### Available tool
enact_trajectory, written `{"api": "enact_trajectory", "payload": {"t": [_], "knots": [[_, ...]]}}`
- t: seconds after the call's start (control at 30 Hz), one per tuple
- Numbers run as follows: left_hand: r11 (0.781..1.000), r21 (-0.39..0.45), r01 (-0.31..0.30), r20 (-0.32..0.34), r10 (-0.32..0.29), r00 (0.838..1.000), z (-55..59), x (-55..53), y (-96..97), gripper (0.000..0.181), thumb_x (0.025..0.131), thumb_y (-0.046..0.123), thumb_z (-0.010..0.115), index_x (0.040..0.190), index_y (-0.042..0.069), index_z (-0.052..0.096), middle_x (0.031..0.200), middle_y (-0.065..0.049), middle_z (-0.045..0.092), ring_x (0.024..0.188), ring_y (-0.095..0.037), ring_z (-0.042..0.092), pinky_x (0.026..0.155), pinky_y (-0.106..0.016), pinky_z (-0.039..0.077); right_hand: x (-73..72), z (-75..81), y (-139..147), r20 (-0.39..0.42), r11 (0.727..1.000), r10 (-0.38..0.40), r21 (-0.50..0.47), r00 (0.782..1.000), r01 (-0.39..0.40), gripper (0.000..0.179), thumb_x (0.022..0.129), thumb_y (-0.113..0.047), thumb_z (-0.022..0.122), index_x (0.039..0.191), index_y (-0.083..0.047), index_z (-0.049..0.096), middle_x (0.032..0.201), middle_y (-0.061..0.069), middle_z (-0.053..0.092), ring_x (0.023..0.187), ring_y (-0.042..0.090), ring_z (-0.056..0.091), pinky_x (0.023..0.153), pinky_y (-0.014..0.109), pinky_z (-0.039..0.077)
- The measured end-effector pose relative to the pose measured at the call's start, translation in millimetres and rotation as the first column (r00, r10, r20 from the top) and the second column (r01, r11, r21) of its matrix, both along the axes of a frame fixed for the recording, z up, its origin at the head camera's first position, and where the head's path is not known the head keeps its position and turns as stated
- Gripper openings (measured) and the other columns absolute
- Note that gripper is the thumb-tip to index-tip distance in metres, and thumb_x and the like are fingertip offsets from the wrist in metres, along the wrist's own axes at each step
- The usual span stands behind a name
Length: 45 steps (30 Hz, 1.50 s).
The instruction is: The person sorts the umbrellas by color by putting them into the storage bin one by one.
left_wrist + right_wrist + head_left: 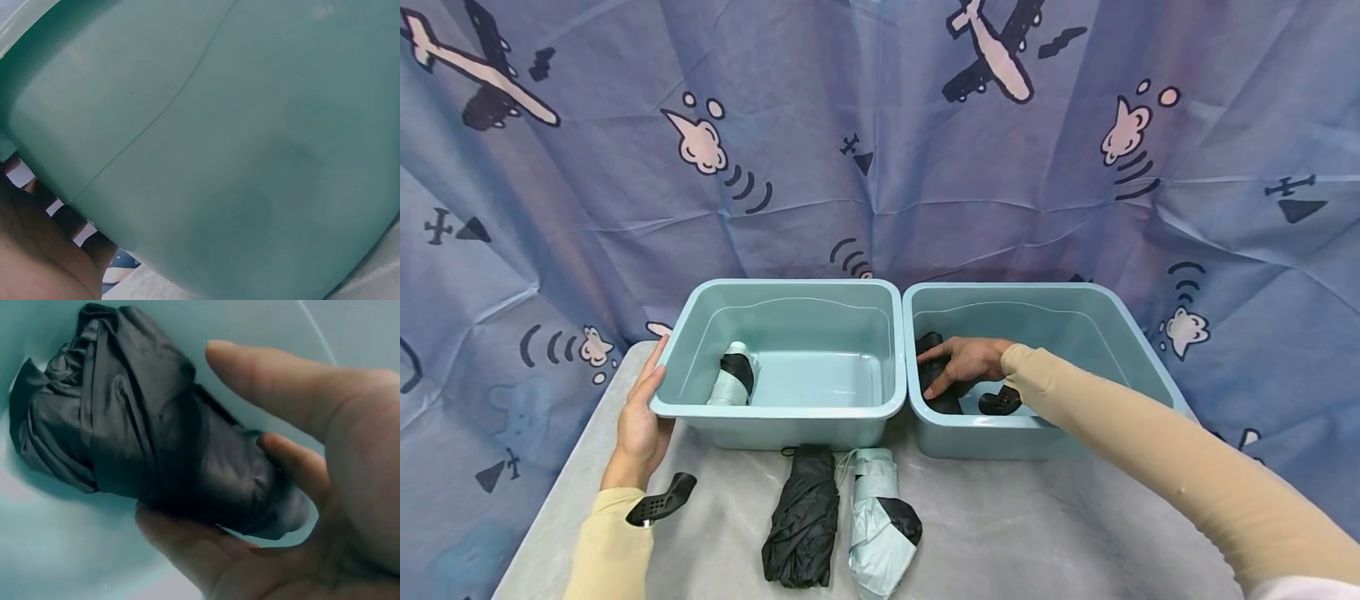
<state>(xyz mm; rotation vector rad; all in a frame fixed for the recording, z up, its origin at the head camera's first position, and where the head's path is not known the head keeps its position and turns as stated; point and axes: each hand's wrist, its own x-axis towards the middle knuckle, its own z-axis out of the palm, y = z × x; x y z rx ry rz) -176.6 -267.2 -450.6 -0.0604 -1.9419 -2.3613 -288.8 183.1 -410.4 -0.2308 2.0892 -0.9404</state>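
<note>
In the head view, my left hand (642, 429) rests with extended fingers against the outer left side of the left blue-green bin (775, 412). The left wrist view shows that bin's wall (187, 144) beside the hand. My right hand (967, 363) reaches into the right bin (1000, 439), around a folded black umbrella (131, 419) near its left end. Up close, the fingers are spread about the narrow end of that umbrella, one digit visibly apart from it. Inside the left bin lies a folded light-blue umbrella (727, 388) with a black band.
In front of the bins, a folded black umbrella (802, 525) and a light-blue and black one (882, 542) lie side by side on the grey table (1037, 533). A patterned blue curtain (820, 125) hangs behind. The two bins stand nearly rim to rim.
</note>
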Motion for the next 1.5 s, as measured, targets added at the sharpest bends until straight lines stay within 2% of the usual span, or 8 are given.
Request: {"api": "enact_trajectory", "payload": {"t": [0.13, 0.3, 0.43, 0.53, 0.73, 0.97, 1.2, 1.5], "knots": [[1.000, -0.001, 0.000, -0.003, 0.000, 1.000, 1.7, -0.4, 1.2, 0.054, 0.112, 0.033, 0.027, 0.164, 0.027, 0.016, 0.168, 0.001, 0.016, 0.145, -0.017, 0.023, 0.105, -0.029, 0.028, 0.6, 3.4, 1.8, 0.037, 1.000, -0.030, -0.008, 0.999, 0.030, 0.081, 0.083, -0.010, 0.084, 0.153, -0.005, 0.044, 0.156, 0.026, 0.030, 0.132, 0.034, 0.046, 0.104, 0.047, 0.045], [1.000, -0.008, 0.000, 0.000, 0.000, 1.000, 1.6, 0.3, 1.0, 0.055, 0.112, 0.034, 0.027, 0.165, 0.027, 0.015, 0.169, 0.002, 0.015, 0.146, -0.018, 0.021, 0.105, -0.029, 0.028, 1.1, 6.6, 4.5, 0.074, 0.999, -0.050, -0.009, 0.996, 0.050, 0.080, 0.086, -0.011, 0.081, 0.155, -0.007, 0.042, 0.149, 0.026, 0.040, 0.101, 0.026, 0.060, 0.095, 0.048, 0.050], [1.000, -0.008, 0.005, 0.002, -0.005, 1.000, 1.1, 1.0, 0.4, 0.055, 0.112, 0.034, 0.026, 0.165, 0.027, 0.014, 0.169, 0.001, 0.013, 0.146, -0.018, 0.021, 0.104, -0.028, 0.028, 1.2, 10.9, 6.2, 0.059, 0.999, -0.049, 0.000, 0.997, 0.049, 0.078, 0.086, -0.012, 0.081, 0.154, -0.007, 0.043, 0.128, 0.019, 0.054, 0.076, 0.020, 0.053, 0.081, 0.041, 0.051], [1.000, -0.017, 0.005, 0.008, -0.005, 1.000, 1.0, 1.9, 0.1, 0.055, 0.112, 0.035, 0.027, 0.165, 0.028, 0.014, 0.169, 0.002, 0.012, 0.147, -0.018, 0.020, 0.104, -0.027, 0.028, 2.1, 16.7, 7.7, 0.037, 0.999, -0.038, 0.005, 0.999, 0.037, 0.078, 0.086, -0.013, 0.082, 0.154, -0.007, 0.044, 0.113, 0.011, 0.059, 0.070, 0.019, 0.049, 0.074, 0.036, 0.048], [1.000, -0.026, 0.001, 0.008, -0.001, 1.000, 0.5, 2.8, -0.2, 0.055, 0.112, 0.035, 0.027, 0.165, 0.027, 0.014, 0.169, 0.003, 0.013, 0.148, -0.017, 0.019, 0.104, -0.026, 0.028, 6.7, 34.4, 12.6, 0.008, 1.000, -0.006, -0.021, 1.000, 0.006, 0.078, 0.087, -0.015, 0.081, 0.155, -0.009, 0.043, 0.088, 0.004, 0.065, 0.075, 0.020, 0.054, 0.079, 0.035, 0.049], [1.000, 0.000, 0.014, -0.007, -0.014, 1.000, 0.9, 2.0, 0.9, 0.056, 0.112, 0.035, 0.027, 0.165, 0.025, 0.013, 0.170, 0.001, 0.011, 0.148, -0.018, 0.018, 0.105, -0.026, 0.028, 19.7, 62.7, 18.1, -0.068, 0.997, 0.034, -0.070, 0.997, -0.039, 0.079, 0.089, -0.023, 0.082, 0.156, -0.012, 0.042, 0.112, 0.009, 0.072, 0.106, 0.024, 0.065, 0.099, 0.044, 0.048], [1.000, -0.008, 0.018, -0.019, -0.018, 1.000, 0.7, 1.9, 0.6, 0.055, 0.112, 0.034, 0.026, 0.165, 0.025, 0.013, 0.170, 0.001, 0.012, 0.148, -0.016, 0.020, 0.105, -0.025, 0.028, 49.6, 89.4, 25.8, -0.236, 0.994, 0.048, -0.088, 0.971, -0.070, 0.078, 0.087, -0.033, 0.082, 0.155, -0.022, 0.045, 0.121, 0.012, 0.066, 0.121, 0.027, 0.056, 0.103, 0.051, 0.042], [0.999, 0.031, 0.027, -0.035, -0.026, 0.999, 0.3, 3.1, 0.7, 0.056, 0.112, 0.032, 0.027, 0.165, 0.020, 0.010, 0.169, 0.004, 0.015, 0.145, -0.012, 0.024, 0.105, -0.025, 0.028, 102.7, 118.1, 38.0, -0.383, 0.981, -0.033, -0.190, 0.923, -0.043, 0.076, 0.087, -0.033, 0.082, 0.154, -0.026, 0.046, 0.131, 0.011, 0.061, 0.122, 0.028, 0.060, 0.098, 0.040, 0.050]]}}
